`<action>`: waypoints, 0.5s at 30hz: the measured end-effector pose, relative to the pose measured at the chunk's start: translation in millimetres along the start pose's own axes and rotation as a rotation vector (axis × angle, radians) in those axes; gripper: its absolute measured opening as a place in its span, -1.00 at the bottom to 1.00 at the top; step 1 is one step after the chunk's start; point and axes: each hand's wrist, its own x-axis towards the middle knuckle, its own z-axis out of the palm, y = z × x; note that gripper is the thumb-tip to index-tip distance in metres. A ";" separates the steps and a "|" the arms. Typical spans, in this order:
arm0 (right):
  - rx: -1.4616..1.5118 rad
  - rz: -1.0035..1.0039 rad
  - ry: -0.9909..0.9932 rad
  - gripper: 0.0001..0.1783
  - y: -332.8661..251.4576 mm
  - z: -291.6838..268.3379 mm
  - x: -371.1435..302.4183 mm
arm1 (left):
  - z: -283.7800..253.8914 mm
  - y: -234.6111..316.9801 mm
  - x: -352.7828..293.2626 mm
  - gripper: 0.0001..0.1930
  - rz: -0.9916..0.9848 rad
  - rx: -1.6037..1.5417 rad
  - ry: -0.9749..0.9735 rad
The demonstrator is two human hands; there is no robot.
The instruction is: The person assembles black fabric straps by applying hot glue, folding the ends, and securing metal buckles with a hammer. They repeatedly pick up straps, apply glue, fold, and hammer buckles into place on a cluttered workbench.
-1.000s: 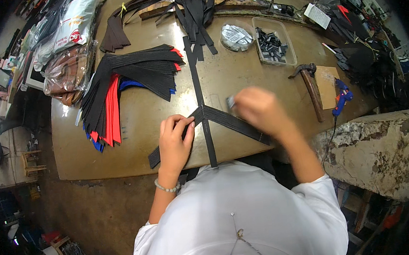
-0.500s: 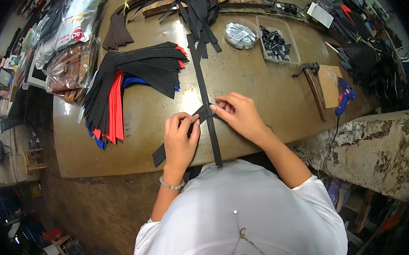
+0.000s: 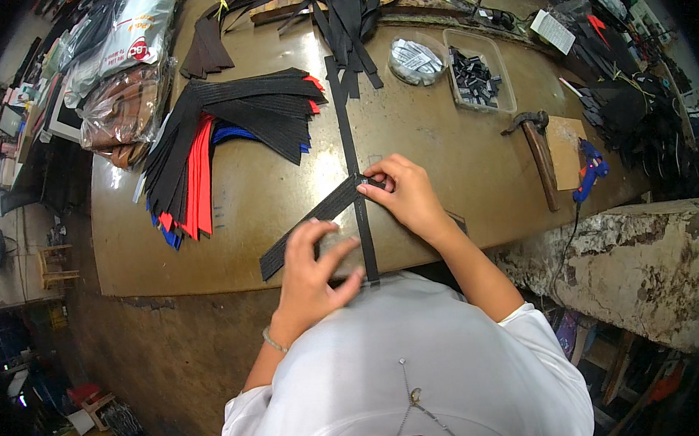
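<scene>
Right hand (image 3: 409, 198) pinches the wide black strap (image 3: 317, 220) where it crosses the narrow strap (image 3: 355, 177) – apparently aligning them – left hand (image 3: 313, 273), grip half-open, steadies both on the surface (image 3: 442, 147).

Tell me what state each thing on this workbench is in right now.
Wide black strap: flat, angled, under both hands.
Narrow black strap: stretched straight, crossing the wide one.
Left hand: pressing down.
Right hand: pinching at the crossing.
Hammer: lying unused.
Clear tray: open, holding dark bits.
Strap stack: fanned out.
</scene>
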 end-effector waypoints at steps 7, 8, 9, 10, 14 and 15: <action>0.147 0.072 -0.008 -0.72 6.8 -6.1 3.2 | 11.4 -0.5 10.6 -0.27 0.035 -0.033 -0.166; 0.099 0.071 -0.040 -0.72 6.9 -6.6 3.0 | 12.0 -3.5 15.6 -0.27 0.017 -0.086 -0.167; 0.061 0.033 -0.045 -0.72 6.8 -6.9 2.8 | 11.4 -7.0 20.6 -0.28 -0.005 -0.133 -0.164; 0.020 0.012 -0.067 -0.72 6.3 -7.0 2.5 | 12.6 -9.6 26.1 -0.37 0.002 -0.113 -0.093; 0.023 -0.003 -0.045 -0.73 4.3 -5.9 0.5 | 17.0 -22.4 46.5 -0.59 -0.183 -0.225 -0.013; 0.024 -0.014 -0.039 -0.73 4.2 -5.6 0.2 | 18.4 -25.8 50.3 -0.63 -0.164 -0.232 -0.005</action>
